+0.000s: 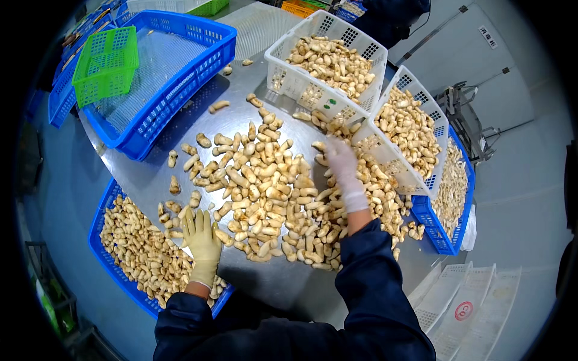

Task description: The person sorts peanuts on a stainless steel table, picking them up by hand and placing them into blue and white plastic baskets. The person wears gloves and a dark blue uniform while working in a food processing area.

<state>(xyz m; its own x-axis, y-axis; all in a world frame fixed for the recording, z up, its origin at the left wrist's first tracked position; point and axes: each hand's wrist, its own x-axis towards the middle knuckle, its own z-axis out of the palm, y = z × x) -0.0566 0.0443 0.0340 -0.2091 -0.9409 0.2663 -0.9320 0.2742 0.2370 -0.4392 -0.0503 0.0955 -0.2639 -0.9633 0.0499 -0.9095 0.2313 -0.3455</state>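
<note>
A loose pile of pale, brown-stained mushrooms [266, 180] covers the middle of the steel table [262, 284]. My left hand [202, 239], in a cream rubber glove, lies palm down at the table's left edge. Its fingers are stretched out among a few mushrooms, and I see nothing held in it. Below that edge, a blue crate [101, 257] full of mushrooms is partly covered by my left forearm. My right hand [343, 164], in a white glove, is over the mushrooms at the pile's right side. Motion blurs its fingers, so any grip is hidden.
Two white perforated crates [293, 85] of mushrooms border the right side, beside a blue crate [451, 212] holding paler pieces. A blue mesh-bottomed tray [180, 99] with a green basket [106, 63] stands far left. White crates [465, 298] stand lower right. A dark-clothed person [393, 18] is beyond.
</note>
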